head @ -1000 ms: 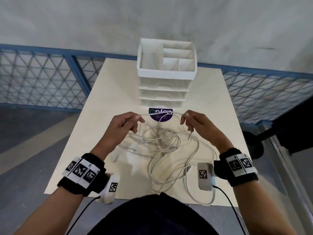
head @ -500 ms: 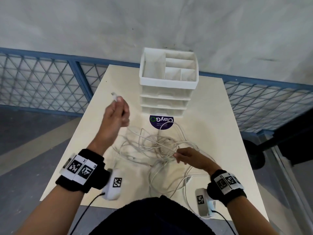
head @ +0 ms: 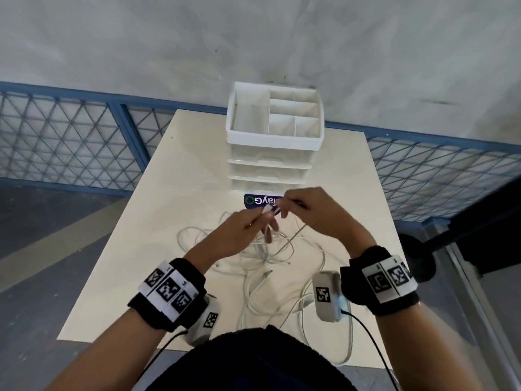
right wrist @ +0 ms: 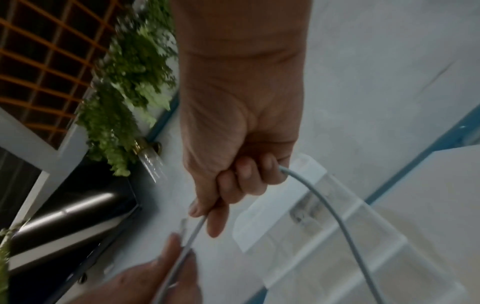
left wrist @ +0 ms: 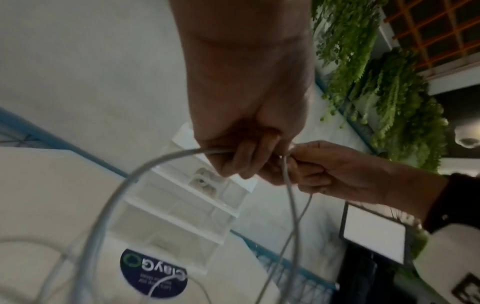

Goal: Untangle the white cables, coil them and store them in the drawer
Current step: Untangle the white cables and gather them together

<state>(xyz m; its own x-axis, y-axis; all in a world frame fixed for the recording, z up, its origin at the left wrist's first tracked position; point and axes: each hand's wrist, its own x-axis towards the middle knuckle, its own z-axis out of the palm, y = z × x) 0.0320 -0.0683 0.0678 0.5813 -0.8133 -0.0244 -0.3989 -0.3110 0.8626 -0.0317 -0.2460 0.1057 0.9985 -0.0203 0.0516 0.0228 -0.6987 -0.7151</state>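
**Both hands on one white cable above the tangle**

Left hand (head: 239,232) and right hand (head: 315,213) met over the cream rectangular tabletop (head: 158,221), fingertips close together. Left fingers were curled round a thin white cable (left wrist: 145,170), pinching it near its plug end. Right fingers were curled round the same cable (right wrist: 324,203). The loose tangle of white cables (head: 270,266) lay on the table beneath the hands. White plastic drawer organiser (head: 275,136) stood beyond, drawers shut; round dark-blue sticker (head: 258,201) just before it.
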